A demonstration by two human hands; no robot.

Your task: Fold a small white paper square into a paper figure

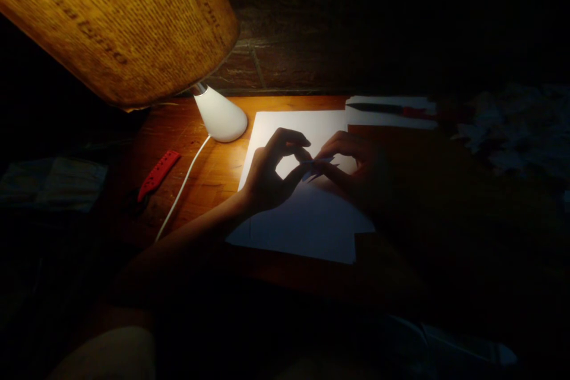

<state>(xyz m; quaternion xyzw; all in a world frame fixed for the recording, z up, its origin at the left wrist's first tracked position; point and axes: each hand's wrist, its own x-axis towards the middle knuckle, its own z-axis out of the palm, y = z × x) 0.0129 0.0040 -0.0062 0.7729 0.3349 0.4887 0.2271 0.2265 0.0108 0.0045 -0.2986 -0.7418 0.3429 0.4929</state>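
Pinched nearly closed, the left grip [266, 177] and right grip [360, 157] held a small paper piece [326, 160] between them over white sheets [307, 219], presumably for steadiness, with the lamp [224, 117] leftward for light.

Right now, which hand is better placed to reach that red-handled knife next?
Probably the right hand: it is nearer the knife; the left hand sits nearer the lamp. Both appear to pinch the small bluish piece.

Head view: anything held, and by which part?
A small, pointed, bluish, apparently folded paper, pinched by left hand and right hand; exact edges too dark to tell.
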